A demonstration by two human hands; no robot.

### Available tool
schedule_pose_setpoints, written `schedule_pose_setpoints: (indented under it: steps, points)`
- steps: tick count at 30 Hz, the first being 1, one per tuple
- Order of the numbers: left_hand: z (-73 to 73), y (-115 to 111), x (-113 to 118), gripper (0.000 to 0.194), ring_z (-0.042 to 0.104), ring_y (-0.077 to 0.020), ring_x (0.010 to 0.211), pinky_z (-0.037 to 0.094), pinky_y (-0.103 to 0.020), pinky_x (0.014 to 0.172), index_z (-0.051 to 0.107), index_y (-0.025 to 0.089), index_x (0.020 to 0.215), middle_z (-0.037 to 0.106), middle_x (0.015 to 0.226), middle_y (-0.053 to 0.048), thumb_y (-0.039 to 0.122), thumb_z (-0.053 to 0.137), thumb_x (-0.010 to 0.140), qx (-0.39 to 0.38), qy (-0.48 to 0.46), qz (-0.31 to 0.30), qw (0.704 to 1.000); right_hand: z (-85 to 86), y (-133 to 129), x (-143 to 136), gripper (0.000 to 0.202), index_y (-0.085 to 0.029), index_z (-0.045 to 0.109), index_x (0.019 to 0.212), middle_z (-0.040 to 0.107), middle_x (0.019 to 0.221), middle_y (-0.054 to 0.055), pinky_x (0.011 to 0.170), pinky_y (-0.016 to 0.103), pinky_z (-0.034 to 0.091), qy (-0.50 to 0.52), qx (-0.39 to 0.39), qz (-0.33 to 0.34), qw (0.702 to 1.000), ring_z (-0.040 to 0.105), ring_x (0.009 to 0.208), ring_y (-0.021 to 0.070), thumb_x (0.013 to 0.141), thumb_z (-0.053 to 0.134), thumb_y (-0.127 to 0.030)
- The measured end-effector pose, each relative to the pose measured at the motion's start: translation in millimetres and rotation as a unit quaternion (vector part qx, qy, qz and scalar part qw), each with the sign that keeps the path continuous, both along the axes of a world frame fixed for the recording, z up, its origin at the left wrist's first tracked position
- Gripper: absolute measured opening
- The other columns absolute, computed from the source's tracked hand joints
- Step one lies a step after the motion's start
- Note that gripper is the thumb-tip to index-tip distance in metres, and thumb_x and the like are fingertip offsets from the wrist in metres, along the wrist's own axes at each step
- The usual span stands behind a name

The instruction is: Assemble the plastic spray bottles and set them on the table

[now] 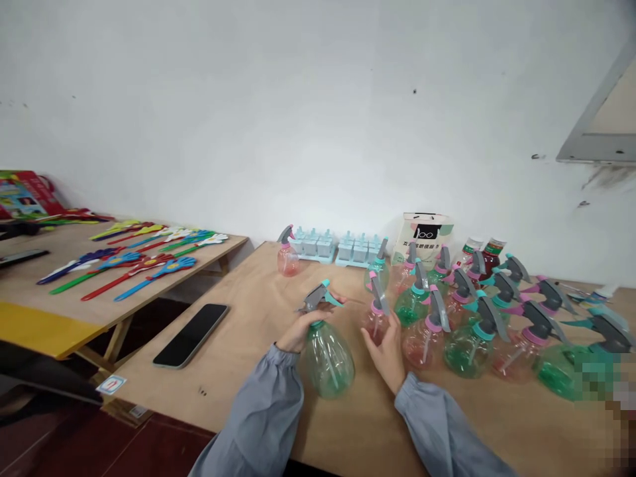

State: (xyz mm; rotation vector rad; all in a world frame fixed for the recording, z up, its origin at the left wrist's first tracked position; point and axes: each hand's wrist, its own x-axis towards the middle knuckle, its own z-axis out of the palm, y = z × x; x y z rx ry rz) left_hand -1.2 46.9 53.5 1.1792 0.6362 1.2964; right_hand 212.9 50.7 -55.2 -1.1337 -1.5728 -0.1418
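Loose, wrinkled grey-blue long sleeves [265, 417] with gathered, ruffled cuffs [284, 356].

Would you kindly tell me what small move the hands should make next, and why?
Probably the right hand should draw its pink spray bottle slightly left: that hand already cups it, other spray bottles stand close on its right, and the left hand is busy holding the green spray bottle.

Phone [191, 335], hand-shaped clappers [130, 257], pale-blue popsicle moulds [325, 247]
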Motion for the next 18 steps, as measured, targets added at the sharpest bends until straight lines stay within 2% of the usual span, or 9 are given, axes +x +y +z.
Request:
schedule_pose_setpoints:
  steps: [5, 8, 11, 16, 18]
  points:
    - [10.7, -2, -1, 0.034, 0.070, -0.0303, 0.108, 0.042, -0.046, 0.110, 0.072, 0.015, 0.097, 0.078, 0.096, -0.010, 0.023, 0.070, 0.063, -0.029, -0.051, -0.044, 0.997, -2.0, -38, 17, 0.070, -0.018, 0.030, 0.148, 0.047, 0.138, 0.019, 0.107, 0.057, 0.044, 0.011, -0.022, 0.004, 1.000, 0.048, 0.131, 0.0319, 0.091, 0.064, -0.041]
    - [12.2, -2, 2, 0.025, 0.072, -0.0268, 0.093, 0.045, -0.046, 0.108, 0.070, 0.016, 0.081, 0.075, 0.078, -0.005, 0.018, 0.064, 0.057, -0.019, -0.053, -0.008, 0.998, -2.7, -45, 17, 0.070, -0.020, 0.030, 0.148, 0.047, 0.140, 0.018, 0.107, 0.058, 0.043, 0.012, -0.033, 0.011, 0.999, 0.049, 0.131, 0.0317, 0.091, 0.064, -0.040]
    - [13.1, -1, 6, 0.015, 0.071, -0.0227, 0.081, 0.047, -0.046, 0.105, 0.064, 0.018, 0.066, 0.066, 0.061, 0.001, 0.017, 0.057, 0.052, -0.022, -0.047, 0.038, 0.998, -3.5, -45, 15, 0.068, -0.020, 0.031, 0.147, 0.048, 0.138, 0.018, 0.107, 0.058, 0.044, 0.020, -0.033, 0.010, 0.999, 0.050, 0.129, 0.0318, 0.091, 0.064, -0.041]
    - [14.5, -1, 10, 0.025, 0.070, -0.0235, 0.086, 0.048, -0.044, 0.102, 0.068, 0.018, 0.074, 0.073, 0.077, -0.003, 0.019, 0.060, 0.051, -0.025, -0.014, 0.010, 1.000, -5.2, -44, 14, 0.067, -0.019, 0.032, 0.146, 0.048, 0.138, 0.018, 0.106, 0.058, 0.045, 0.022, -0.029, 0.011, 0.999, 0.050, 0.130, 0.0322, 0.091, 0.064, -0.042]
    - [15.4, -1, 10, 0.021, 0.069, -0.0208, 0.079, 0.047, -0.042, 0.102, 0.067, 0.018, 0.071, 0.071, 0.071, -0.001, 0.019, 0.059, 0.051, -0.029, -0.010, 0.012, 0.999, -5.1, -45, 14, 0.067, -0.019, 0.033, 0.146, 0.049, 0.138, 0.018, 0.106, 0.057, 0.045, 0.023, -0.031, 0.014, 0.999, 0.050, 0.130, 0.0318, 0.091, 0.063, -0.041]
